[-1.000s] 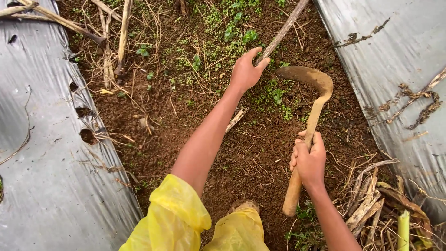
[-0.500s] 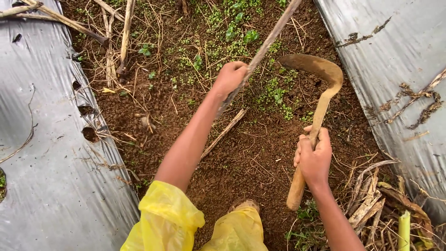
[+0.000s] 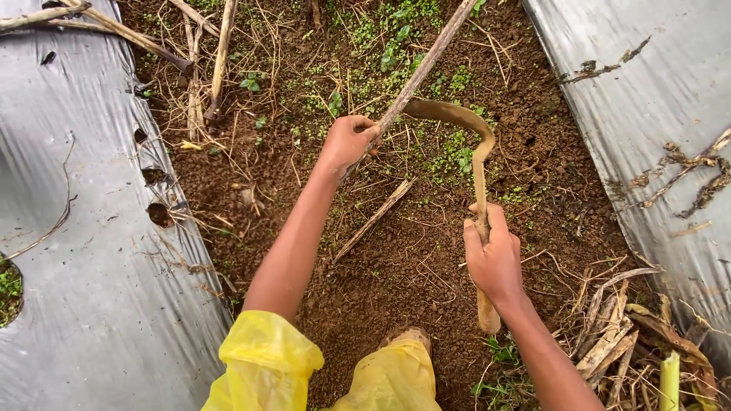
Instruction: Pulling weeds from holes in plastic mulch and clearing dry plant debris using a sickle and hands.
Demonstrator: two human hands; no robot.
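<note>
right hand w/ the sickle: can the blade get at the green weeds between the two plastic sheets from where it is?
Probably yes. The right hand holds the sickle with its curved blade already over the weed patch. Only loose dry straw lies there. The left hand grips a dry stalk just beside the blade tip, so it is close.

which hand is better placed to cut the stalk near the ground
Right. The right hand grips the sickle, whose curved blade lies beside the stalk just below the left hand. The left hand is closed around the stalk and seems better used holding it steady.
</note>
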